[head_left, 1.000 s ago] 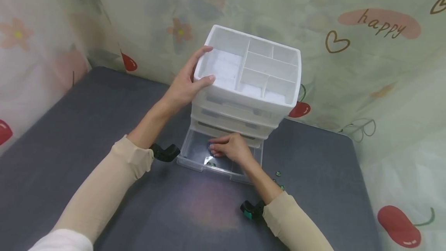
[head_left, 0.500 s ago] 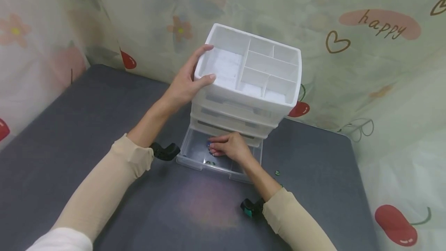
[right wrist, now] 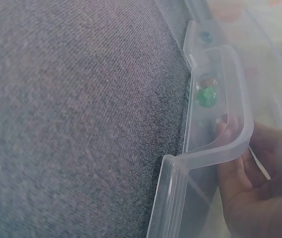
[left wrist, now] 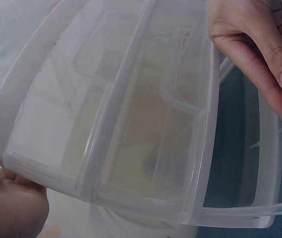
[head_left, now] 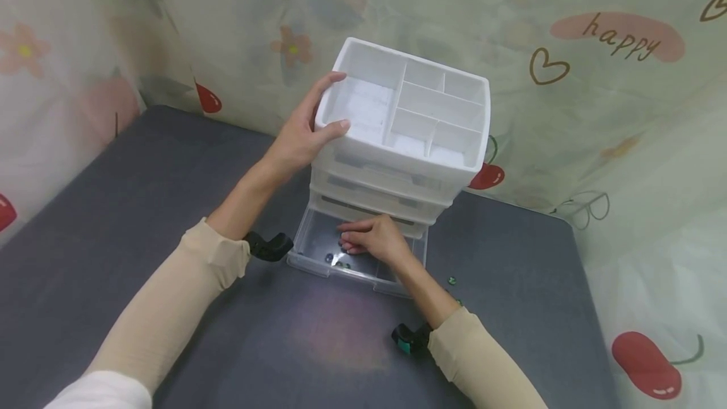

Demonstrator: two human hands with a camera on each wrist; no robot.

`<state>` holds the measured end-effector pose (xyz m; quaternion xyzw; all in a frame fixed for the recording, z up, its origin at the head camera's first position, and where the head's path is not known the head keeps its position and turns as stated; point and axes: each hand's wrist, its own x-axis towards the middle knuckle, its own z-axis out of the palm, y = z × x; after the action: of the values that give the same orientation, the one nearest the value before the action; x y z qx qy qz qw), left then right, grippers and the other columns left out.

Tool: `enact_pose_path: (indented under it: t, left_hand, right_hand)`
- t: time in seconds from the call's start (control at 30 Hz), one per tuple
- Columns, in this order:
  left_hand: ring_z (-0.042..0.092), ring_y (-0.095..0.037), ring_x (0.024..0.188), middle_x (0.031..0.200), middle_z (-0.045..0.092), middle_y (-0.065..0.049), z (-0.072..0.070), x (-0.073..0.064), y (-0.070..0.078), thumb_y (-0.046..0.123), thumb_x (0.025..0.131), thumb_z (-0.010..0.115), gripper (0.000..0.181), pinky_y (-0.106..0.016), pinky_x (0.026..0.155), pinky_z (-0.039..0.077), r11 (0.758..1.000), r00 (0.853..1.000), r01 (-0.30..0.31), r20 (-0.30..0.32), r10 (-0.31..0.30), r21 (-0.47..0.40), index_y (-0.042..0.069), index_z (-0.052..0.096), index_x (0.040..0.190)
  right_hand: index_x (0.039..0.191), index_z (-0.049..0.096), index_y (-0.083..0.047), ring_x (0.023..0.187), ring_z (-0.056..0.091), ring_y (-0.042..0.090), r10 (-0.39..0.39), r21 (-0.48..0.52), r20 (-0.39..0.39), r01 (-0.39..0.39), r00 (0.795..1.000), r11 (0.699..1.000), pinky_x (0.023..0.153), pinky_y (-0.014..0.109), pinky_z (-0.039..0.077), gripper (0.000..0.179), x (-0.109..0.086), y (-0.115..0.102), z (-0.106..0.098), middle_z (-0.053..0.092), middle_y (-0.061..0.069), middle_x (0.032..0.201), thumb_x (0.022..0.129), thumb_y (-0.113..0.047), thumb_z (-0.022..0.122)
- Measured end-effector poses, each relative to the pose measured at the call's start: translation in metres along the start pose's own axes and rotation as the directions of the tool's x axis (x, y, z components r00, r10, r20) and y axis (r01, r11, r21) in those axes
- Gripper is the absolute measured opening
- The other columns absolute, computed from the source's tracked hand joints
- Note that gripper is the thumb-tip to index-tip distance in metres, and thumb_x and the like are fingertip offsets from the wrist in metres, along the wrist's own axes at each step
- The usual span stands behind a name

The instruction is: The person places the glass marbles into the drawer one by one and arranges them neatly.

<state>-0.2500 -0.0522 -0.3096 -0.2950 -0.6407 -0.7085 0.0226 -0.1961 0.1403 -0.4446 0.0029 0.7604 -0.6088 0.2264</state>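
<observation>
A white plastic drawer unit [head_left: 397, 163] stands on the table, its divided top tray facing up. My left hand [head_left: 301, 128] grips the tray's left rim, thumb on the front edge. The clear bottom drawer [head_left: 309, 264] is pulled out. Inside it, my right hand [head_left: 377, 240] has curled fingers, with a small dark glass marble [head_left: 342, 245] at the fingertips. Near the drawer's front lie a dark marble [head_left: 329, 258] and green marbles [head_left: 346, 266]. Through the clear front, the right wrist view shows a green marble [right wrist: 207, 96] and the right hand's fingers [right wrist: 235, 181], partly blurred by plastic.
Loose green marbles [head_left: 452, 281] lie on the dark grey table [head_left: 511, 308], right of the drawer; the right forearm partly covers this spot. Upper drawers [left wrist: 146, 124] are closed. A patterned curtain [head_left: 238, 24] hangs behind the table.
A blue marble seen at the right fingertips half a second ago is gone from there; a dark marble now lies nearer the drawer's front. Both hands stay in nearly the same place.
</observation>
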Motion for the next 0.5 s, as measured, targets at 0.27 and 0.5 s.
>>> enact_pose_path:
  t: [0.27,0.5]
  left_hand:
    - [0.038,-0.034,0.111,0.131,0.029,-0.020,0.000,0.001,0.000,0.002,0.087,0.055,0.061,-0.035,0.081,0.039,1.000,1.000,-0.007,0.000,0.007,0.002,0.011,0.025,0.140]
    - [0.038,-0.034,0.111,0.131,0.030,-0.021,0.000,0.001,-0.001,0.002,0.087,0.055,0.062,-0.036,0.081,0.039,1.000,1.000,-0.011,-0.002,0.011,0.002,0.011,0.026,0.140]
  right_hand:
    - [0.100,0.068,0.002,0.075,0.066,0.024,-0.017,0.031,-0.009,0.017,1.000,0.999,0.068,0.034,0.052,0.021,-0.006,-0.003,-0.004,0.067,0.019,0.086,0.080,-0.004,0.067]
    - [0.101,0.067,0.004,0.080,0.065,0.029,-0.066,0.042,-0.019,0.067,0.998,0.997,0.069,0.034,0.051,0.022,-0.016,-0.007,-0.009,0.067,0.019,0.088,0.081,-0.005,0.066]
